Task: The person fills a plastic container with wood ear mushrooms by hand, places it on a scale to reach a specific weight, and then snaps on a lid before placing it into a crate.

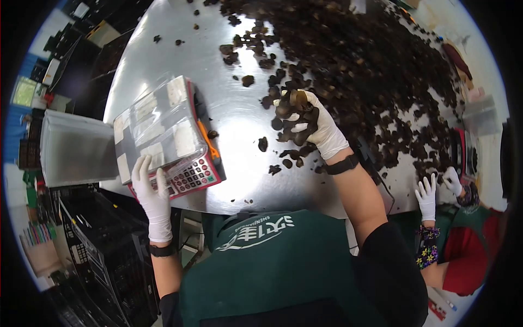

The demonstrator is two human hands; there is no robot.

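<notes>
My right hand [321, 125], in a white glove, is closed around a clump of dark brown mushrooms [297, 117] that look like wood ear. It is over the metal table [234, 191], at the near left edge of a large mushroom pile [348, 54]. My left hand [150, 188], also gloved, rests at the front left of a red and white digital scale [190, 174]. Its fingers are stretched out at the edge of the weighing plate, which is wrapped in clear plastic and grey tape. An orange tool [208, 139] lies along the scale's right side.
Loose mushrooms lie between the scale and the pile. A clear plastic bin [76, 147] stands left of the scale, above black crates [109, 240]. At the right, a co-worker's gloved hands [427, 196] are near the table edge, beside another red scale [463, 152].
</notes>
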